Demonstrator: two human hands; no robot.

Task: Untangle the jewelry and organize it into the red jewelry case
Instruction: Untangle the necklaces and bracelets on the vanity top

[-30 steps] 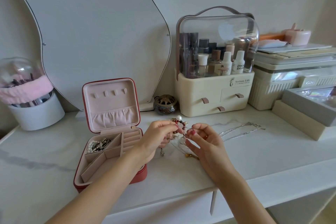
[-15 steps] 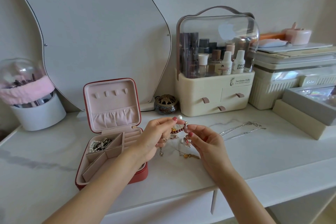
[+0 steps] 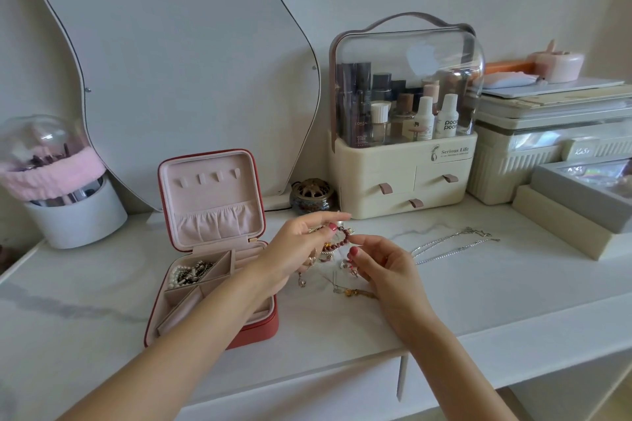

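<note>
At the lower left of centre the jewelry case (image 3: 260,328) is red outside and pale pink inside, and the bracelet (image 3: 343,236) at mid-frame has dark reddish-brown beads, beside fingernails painted pinkish red. The table (image 3: 478,301) is white with faint grey veining, and two silver chains (image 3: 451,246) lie right of centre. At the left edge a pink band wraps a white brush pot (image 3: 78,219), while the cream organizer (image 3: 403,174) at upper centre has mauve pulls and a clear dome.
</note>
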